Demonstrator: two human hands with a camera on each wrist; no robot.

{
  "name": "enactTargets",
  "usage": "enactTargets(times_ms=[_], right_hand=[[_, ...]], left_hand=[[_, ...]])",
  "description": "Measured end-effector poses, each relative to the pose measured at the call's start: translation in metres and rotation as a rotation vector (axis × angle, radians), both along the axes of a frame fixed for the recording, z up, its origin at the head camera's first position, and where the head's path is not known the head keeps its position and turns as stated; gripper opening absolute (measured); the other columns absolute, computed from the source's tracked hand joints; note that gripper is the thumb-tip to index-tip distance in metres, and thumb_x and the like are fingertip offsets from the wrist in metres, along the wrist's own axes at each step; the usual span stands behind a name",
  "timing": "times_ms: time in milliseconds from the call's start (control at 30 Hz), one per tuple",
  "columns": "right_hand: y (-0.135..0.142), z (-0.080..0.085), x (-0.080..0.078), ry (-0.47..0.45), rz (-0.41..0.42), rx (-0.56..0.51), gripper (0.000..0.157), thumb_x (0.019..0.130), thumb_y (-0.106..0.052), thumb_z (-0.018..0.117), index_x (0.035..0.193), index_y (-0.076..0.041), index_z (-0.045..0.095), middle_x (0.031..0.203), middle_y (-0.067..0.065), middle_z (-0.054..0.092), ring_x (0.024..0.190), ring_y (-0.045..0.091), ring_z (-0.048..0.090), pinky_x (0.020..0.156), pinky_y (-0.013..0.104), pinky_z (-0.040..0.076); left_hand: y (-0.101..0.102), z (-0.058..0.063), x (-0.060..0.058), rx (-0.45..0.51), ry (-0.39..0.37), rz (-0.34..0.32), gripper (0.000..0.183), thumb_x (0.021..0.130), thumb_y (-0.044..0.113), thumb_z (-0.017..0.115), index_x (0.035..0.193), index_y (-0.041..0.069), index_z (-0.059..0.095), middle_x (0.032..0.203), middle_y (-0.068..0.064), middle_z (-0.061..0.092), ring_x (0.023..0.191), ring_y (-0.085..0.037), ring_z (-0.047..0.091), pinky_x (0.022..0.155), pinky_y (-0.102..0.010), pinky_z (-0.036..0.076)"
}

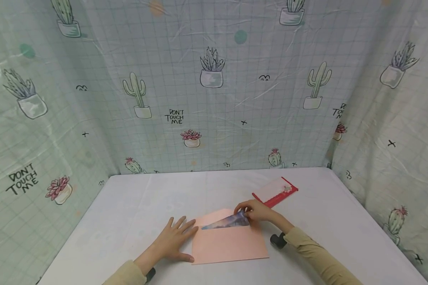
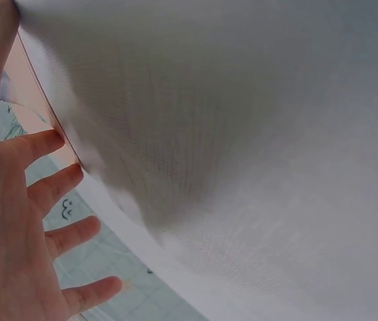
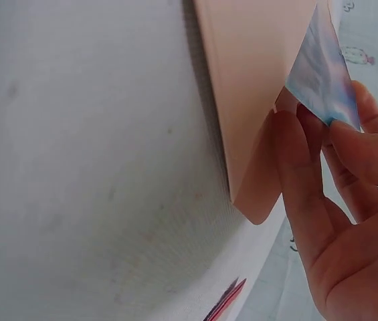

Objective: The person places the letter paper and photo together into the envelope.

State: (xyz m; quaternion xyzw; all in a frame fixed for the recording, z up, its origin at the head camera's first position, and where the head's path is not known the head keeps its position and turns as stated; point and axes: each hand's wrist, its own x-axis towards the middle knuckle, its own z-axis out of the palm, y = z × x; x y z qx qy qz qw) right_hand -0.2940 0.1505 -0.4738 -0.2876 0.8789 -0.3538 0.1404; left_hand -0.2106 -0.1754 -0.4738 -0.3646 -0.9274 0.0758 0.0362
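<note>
A peach-coloured envelope [image 1: 230, 246] lies on the white table with its flap up at the far side. From its mouth sticks a blue and purple card [image 1: 228, 222], tilted, its lower part hidden inside. My right hand [image 1: 258, 210] pinches the card's upper right corner; the right wrist view shows the thumb [image 3: 366, 154] on the card's face [image 3: 324, 70]. At the envelope's left edge my left hand [image 1: 172, 240] is spread out, fingers straight, thumb and fingertips touching the edge. Seen from the left wrist, those fingers [image 2: 58, 187] stand apart along the envelope's side.
Behind my right hand, a red and pale pink envelope [image 1: 276, 192] with a flower decoration lies on the table [image 1: 135, 206]. A curtain [image 1: 214, 103] printed with cacti hangs at the back and both sides.
</note>
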Motion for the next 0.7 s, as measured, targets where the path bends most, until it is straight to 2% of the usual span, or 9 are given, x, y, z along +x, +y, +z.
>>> enactTargets(times_ms=[200,433,700], right_hand=[[-0.0007,0.0,-0.0019,-0.01,0.016,0.018,0.037,0.078,0.008,0.045,0.098,-0.017,0.065,0.094,0.002,0.059,0.076,0.015,0.047,0.056,0.02,0.045],[-0.0024,0.0013,-0.0023,-0.033,0.065,0.029,0.039,0.076,0.012,0.043,0.098,-0.013,0.064,0.088,0.006,0.057,0.069,0.013,0.045,0.051,0.018,0.041],[-0.0025,0.0031,-0.0029,0.001,0.092,0.076,0.039,0.076,0.011,0.044,0.099,-0.013,0.064,0.09,0.005,0.058,0.073,0.015,0.046,0.056,0.018,0.041]], left_hand=[[0.0004,0.0003,-0.0011,-0.002,0.003,0.003,0.088,0.066,0.076,0.047,0.131,0.018,0.043,0.14,-0.004,0.04,0.126,-0.034,0.037,0.094,-0.059,0.035],[0.0004,-0.0012,-0.0021,-0.008,0.0,0.008,0.089,0.065,0.077,0.046,0.132,0.018,0.043,0.14,-0.004,0.04,0.126,-0.034,0.037,0.094,-0.059,0.034],[0.0,-0.0028,-0.0037,-0.011,0.013,0.004,0.09,0.065,0.079,0.045,0.132,0.019,0.043,0.139,-0.003,0.04,0.126,-0.034,0.038,0.094,-0.06,0.035]])
